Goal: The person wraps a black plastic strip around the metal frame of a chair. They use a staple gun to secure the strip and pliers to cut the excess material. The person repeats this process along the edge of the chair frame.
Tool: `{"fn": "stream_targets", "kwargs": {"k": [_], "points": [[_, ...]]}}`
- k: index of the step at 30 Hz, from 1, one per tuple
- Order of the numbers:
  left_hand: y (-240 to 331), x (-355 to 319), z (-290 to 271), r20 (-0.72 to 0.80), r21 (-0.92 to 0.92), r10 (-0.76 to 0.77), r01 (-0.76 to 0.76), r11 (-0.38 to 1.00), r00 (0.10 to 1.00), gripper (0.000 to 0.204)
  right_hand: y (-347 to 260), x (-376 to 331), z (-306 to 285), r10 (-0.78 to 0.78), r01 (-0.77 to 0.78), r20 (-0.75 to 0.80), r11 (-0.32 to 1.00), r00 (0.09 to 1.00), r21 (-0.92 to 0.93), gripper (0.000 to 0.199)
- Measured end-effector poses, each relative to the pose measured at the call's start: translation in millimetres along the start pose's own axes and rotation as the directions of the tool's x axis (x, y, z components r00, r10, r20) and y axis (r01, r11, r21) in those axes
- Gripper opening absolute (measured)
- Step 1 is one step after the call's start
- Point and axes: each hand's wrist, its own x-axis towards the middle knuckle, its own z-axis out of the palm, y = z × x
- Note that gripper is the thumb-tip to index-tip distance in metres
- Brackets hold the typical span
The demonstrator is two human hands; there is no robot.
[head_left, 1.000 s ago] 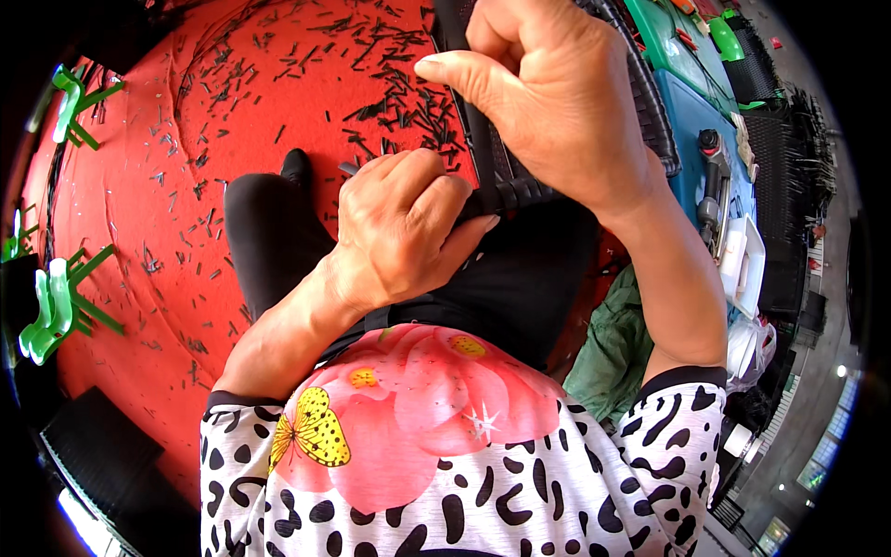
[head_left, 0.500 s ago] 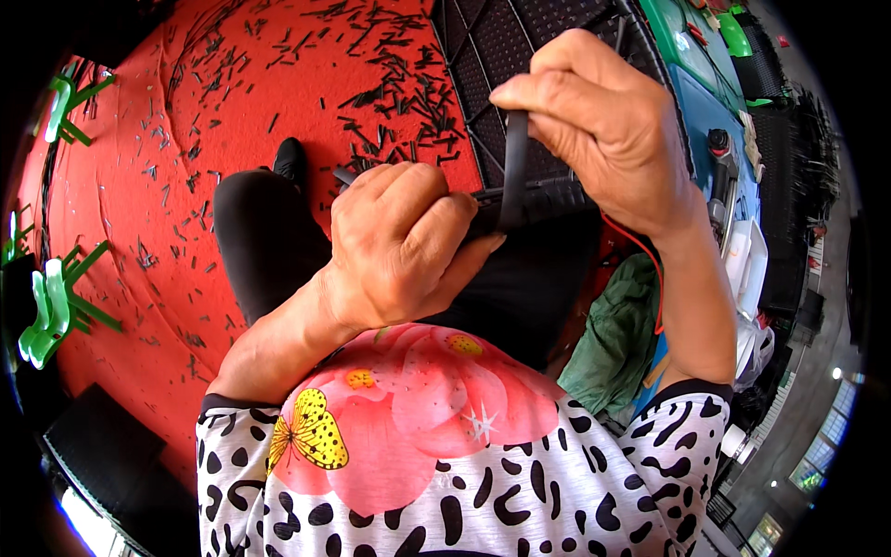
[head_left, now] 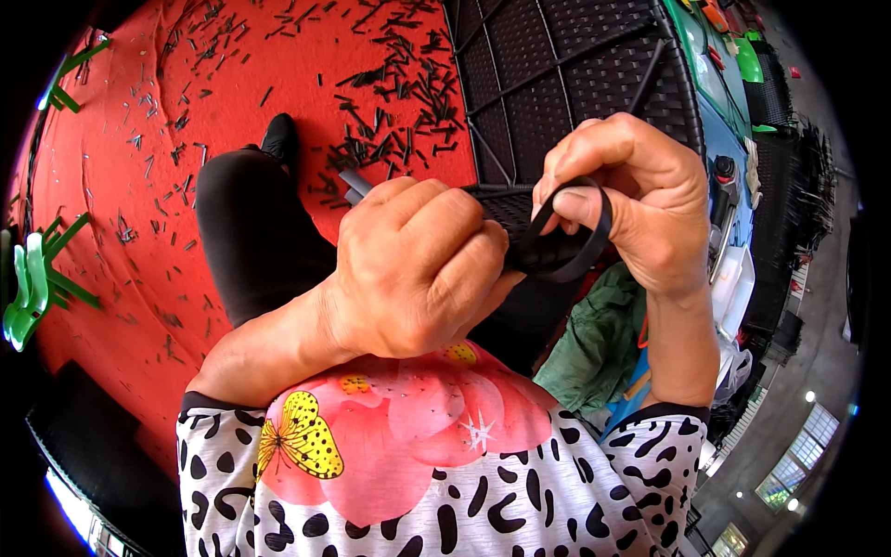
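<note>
A flat black plastic strip [head_left: 601,239] curves in a loop between my two hands. My right hand [head_left: 640,204] pinches it between thumb and fingers. My left hand [head_left: 422,255] is closed in a fist at the other side of the loop, with the strip running into it. Grey strip ends [head_left: 354,184] stick out past the far side of that fist; what else lies inside it is hidden. Beyond my hands stands a dark woven wicker piece [head_left: 575,79] with thin bars across it.
Short black offcuts [head_left: 399,111] litter the red floor covering [head_left: 306,56]. Green plastic pieces [head_left: 37,278] stand at the left. On the right are a green cloth [head_left: 594,343], a power tool [head_left: 724,176] and a white tray [head_left: 735,288]. My black-clad leg [head_left: 246,232] extends ahead.
My right hand has come down and nearer to me, and the strip, stretched straight before, now bends into a loop. My left hand stays closed and has shifted slightly.
</note>
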Motion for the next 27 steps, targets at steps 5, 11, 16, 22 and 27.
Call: {"fn": "stream_targets", "kwargs": {"k": [5, 11, 16, 22, 27], "points": [[-2.5, -2.6, 1.2, -0.003, -0.015, 0.005, -0.005, 1.0, 1.0, 0.036, 5.6, 1.5, -1.7, -0.057, 0.055, 0.023, 0.997, 0.998, 0.062, 0.012], [-3.3, -1.8, 0.1, -0.003, -0.072, -0.008, 0.008, 0.997, 1.0, 0.037, 4.5, 1.0, 0.9, -0.041, 0.041, 0.021, 0.999, 0.999, 0.0, 0.012], [-5.3, -3.6, 1.6, -0.015, -0.07, 0.008, -0.009, 0.997, 1.0, 0.038, 2.2, 2.9, 1.5, -0.072, 0.081, 0.063, 0.984, 0.995, -0.159, 0.011], [-5.4, -3.1, 2.2, -0.015, -0.086, 0.014, -0.015, 0.996, 1.0, 0.036, 0.5, 8.9, 5.0, 0.03, 0.002, 0.106, 0.956, 0.994, -0.292, 0.011], [-3.5, 2.2, -3.6, 0.05, -0.012, 0.008, -0.007, 1.0, 0.999, 0.035, -8.7, 20.8, 9.1, 0.222, -0.154, 0.13, 0.903, 0.966, -0.401, 0.01]]}}
